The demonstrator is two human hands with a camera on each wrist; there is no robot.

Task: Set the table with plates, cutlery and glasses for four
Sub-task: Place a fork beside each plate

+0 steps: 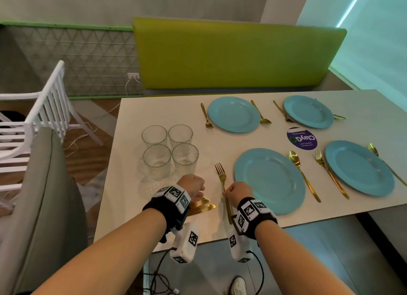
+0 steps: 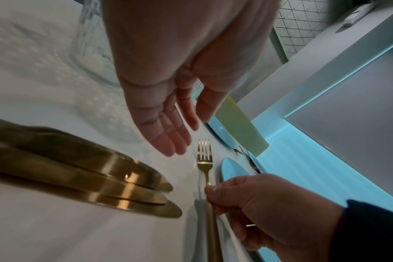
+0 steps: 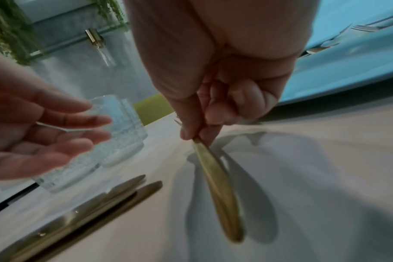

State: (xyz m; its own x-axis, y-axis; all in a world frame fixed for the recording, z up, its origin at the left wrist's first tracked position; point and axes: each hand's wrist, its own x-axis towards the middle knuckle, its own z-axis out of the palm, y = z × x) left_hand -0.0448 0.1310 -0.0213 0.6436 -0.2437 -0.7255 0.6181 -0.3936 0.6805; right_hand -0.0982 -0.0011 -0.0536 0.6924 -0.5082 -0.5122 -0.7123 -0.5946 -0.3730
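My right hand (image 1: 236, 192) pinches the handle of a gold fork (image 1: 222, 180) lying just left of the near blue plate (image 1: 269, 180); thumb and finger grip the fork (image 3: 215, 177) mid-handle. My left hand (image 1: 192, 186) hovers relaxed and empty above a stack of gold knives (image 1: 202, 205), its fingers (image 2: 166, 134) straight. The gold knives (image 2: 90, 170) lie flat on the white table (image 1: 154, 112). Several clear glasses (image 1: 169, 149) stand grouped just beyond my left hand. Three more blue plates with gold forks and spoons sit farther right and back.
A purple round sticker (image 1: 301, 138) lies between the plates. A green bench back (image 1: 231, 54) runs behind the table. A grey chair (image 1: 44, 195) and a white slatted chair (image 1: 39, 123) stand at the left. Cables trail on the floor.
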